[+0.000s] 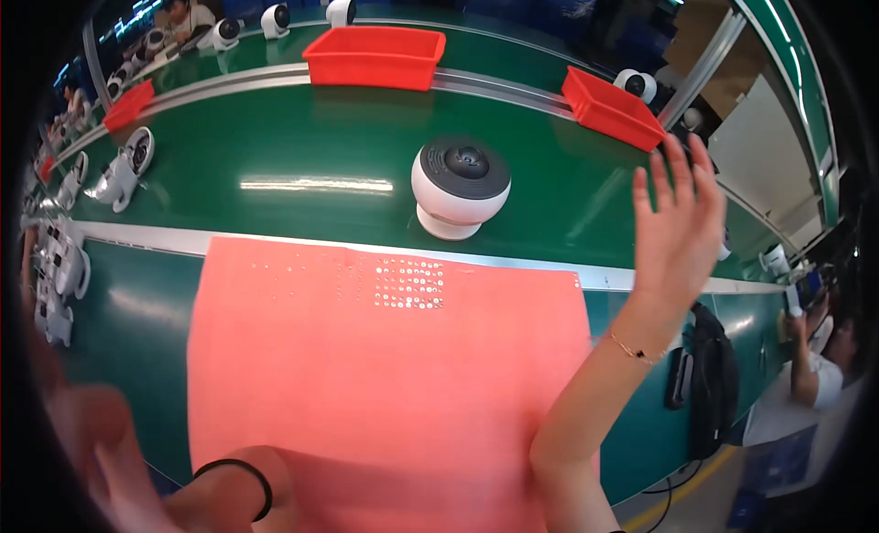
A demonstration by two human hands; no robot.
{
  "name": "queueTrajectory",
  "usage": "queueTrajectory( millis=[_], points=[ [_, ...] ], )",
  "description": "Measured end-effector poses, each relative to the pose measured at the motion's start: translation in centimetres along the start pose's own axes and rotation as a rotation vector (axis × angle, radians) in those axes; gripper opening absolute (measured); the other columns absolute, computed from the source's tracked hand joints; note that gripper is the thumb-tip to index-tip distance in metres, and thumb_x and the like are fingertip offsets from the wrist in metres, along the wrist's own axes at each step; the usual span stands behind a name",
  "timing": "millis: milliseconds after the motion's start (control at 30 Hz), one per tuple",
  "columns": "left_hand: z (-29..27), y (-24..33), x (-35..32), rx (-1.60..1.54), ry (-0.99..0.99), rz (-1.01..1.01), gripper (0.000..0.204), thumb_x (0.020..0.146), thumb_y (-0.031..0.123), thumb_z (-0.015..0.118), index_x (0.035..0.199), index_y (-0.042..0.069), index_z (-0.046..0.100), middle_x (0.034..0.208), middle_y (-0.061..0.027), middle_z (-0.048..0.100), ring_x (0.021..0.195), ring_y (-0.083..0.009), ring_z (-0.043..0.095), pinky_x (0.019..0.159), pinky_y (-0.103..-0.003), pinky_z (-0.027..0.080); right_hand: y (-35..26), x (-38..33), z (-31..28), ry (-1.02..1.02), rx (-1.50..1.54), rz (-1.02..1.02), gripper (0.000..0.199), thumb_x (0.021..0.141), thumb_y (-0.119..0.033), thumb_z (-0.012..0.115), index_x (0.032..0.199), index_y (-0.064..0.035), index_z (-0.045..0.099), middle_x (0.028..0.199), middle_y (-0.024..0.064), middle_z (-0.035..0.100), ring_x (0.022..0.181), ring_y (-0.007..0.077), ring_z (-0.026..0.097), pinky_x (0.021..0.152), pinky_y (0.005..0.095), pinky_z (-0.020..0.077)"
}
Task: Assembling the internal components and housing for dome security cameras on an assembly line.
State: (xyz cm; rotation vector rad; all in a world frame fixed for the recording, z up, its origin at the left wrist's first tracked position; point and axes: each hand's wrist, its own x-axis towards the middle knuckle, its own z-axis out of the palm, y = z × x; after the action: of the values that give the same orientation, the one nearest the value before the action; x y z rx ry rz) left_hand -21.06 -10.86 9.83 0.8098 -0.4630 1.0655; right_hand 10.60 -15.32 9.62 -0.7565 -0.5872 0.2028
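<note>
My right hand (679,222) is raised over the right part of the green bench, fingers spread, with nothing in it. A thin bracelet (636,352) circles that wrist. At the lower left, my left hand (99,432) is blurred and partly lost in the dark rim, so its fingers cannot be made out. A black band (261,483) is round that arm. Between the hands lies a pink mat (385,377) bearing rows of small shiny round pieces (409,284). Beyond it a round white camera (461,190) with a dark top stands upright, touched by neither hand.
Red bins (374,59) sit along the rail at the back. Several white cameras (124,171) stand on the left, others behind the rail. A black bag (714,382) lies right of the mat. People (810,377) are at the right edge and far left.
</note>
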Motion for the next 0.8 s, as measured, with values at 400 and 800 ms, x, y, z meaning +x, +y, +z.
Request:
queueTrajectory(
  millis=[400, 800],
  points=[
    [-1.5, -1.7, -0.8, -0.435, 0.047, -0.172, 0.037, 0.073, 0.027, 0.059, 0.104, 0.010, 0.048, 0.129, -0.0158, 0.016, 0.114, -0.0265, 0.025, 0.088, -0.044, 0.031, -4.2, -1.8, 0.1, 0.042, 0.064, -0.139, 0.044, 0.080, -0.016, 0.049, 0.121, -0.0012, 0.043, 0.115, 0.0131, 0.046, 0.102, 0.0201, 0.041, 0.088, 0.0352, 0.0324],
    [-1.4, -3.9, -0.4, -0.805, 0.041, -0.380, 0.029, 0.074, 0.025, 0.058, 0.097, 0.009, 0.049, 0.118, -0.0144, 0.024, 0.108, -0.0254, 0.030, 0.082, -0.041, 0.034, -4.6, -2.0, -0.1, 0.037, 0.093, -0.173, 0.044, 0.079, -0.015, 0.049, 0.120, -0.0018, 0.043, 0.111, 0.0118, 0.049, 0.099, 0.0201, 0.043, 0.086, 0.0359, 0.0340]
  ],
)
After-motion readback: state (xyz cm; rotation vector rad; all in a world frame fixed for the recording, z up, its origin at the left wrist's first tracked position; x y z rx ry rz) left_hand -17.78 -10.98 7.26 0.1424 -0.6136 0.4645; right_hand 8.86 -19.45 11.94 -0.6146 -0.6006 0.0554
